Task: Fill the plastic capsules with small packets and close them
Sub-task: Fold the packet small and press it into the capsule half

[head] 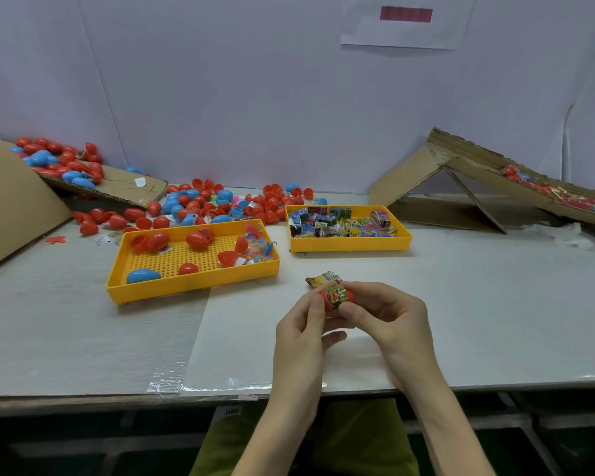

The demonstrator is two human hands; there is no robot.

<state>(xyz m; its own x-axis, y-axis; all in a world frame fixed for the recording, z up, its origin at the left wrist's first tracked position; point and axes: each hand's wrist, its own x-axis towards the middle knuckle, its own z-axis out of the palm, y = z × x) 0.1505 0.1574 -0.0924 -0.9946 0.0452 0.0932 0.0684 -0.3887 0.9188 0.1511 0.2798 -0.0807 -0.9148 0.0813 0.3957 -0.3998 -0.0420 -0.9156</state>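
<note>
Bottom centre of frame: green-clad knees (358, 438) under the table edge, bare forearms rising from them.

Lower centre: both hands meet over the white table top (495, 304). The left hand (303, 324) pinches the open red plastic capsule (326, 298) at its left rim, thumb and forefinger curled on it. The right hand (389, 317) grips the same capsule from the right, forefinger bent over the top and thumb underneath. A small printed packet, orange and green, (336, 297) sits in the capsule's mouth, facing the camera. The capsule is not closed.

Just behind the hands: a second crumpled yellow packet (323, 278) lies on the table top, apart from the fingers.

Centre left: a yellow perforated plastic tray (186, 290) holds a few red capsule pieces, one blue capsule and some small bright toys in its right end.

Centre right: a second yellow tray (349, 244), heaped with mixed printed packets.

Behind the trays: a loose heap of red and blue capsules (213, 204) against the wall.

Upper left: a tilted cardboard sheet (117, 187) carrying more capsules.

Upper right: a propped cardboard chute (478, 173) with capsules lying in its right part.

Top: a white paper sheet (406, 32) on the wall.
</note>
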